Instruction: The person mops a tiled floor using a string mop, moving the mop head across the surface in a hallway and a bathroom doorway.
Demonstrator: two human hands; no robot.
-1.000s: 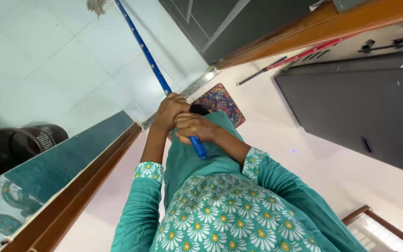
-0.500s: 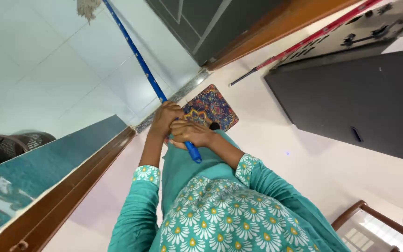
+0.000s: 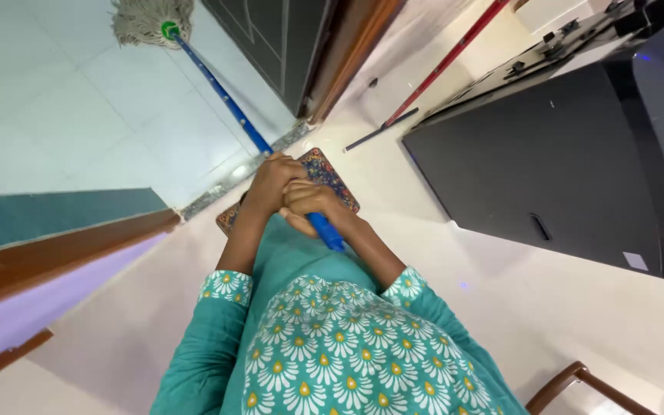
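Both hands on a mop handle (image 3: 228,101), blue w/ small light dots, running diagonally from hands up-left to the mop head (image 3: 151,21). Left hand (image 3: 270,184) is higher on the shaft, fingers wrapped fully round it, closed tight. Right hand (image 3: 310,206) sits just below, touching the left, also curled shut round the handle; the blue end grip (image 3: 326,231) sticks out under it toward the body. Mop head is pale stringy yarn w/ a green collar, lying on the white tile floor (image 3: 55,107) well away from the hands, top-left of view.

Person wears a teal top w/ white daisy print, sleeves (image 3: 213,323) to forearm. Under the hands a small patterned mat (image 3: 332,180), multi-colour, partly hidden by hands, lies on the cream floor by a doorway threshold. Dark door (image 3: 270,38) w/ brown wood frame just past the mat. Right side: big black cabinet (image 3: 547,154) w/ a slot handle. A red-and-black stick (image 3: 432,77) lies on the floor between door and cabinet. Left edge: brown wood rail (image 3: 55,253) w/ teal surface above it. Bottom right: curved wood chair part (image 3: 578,380), cut off by frame
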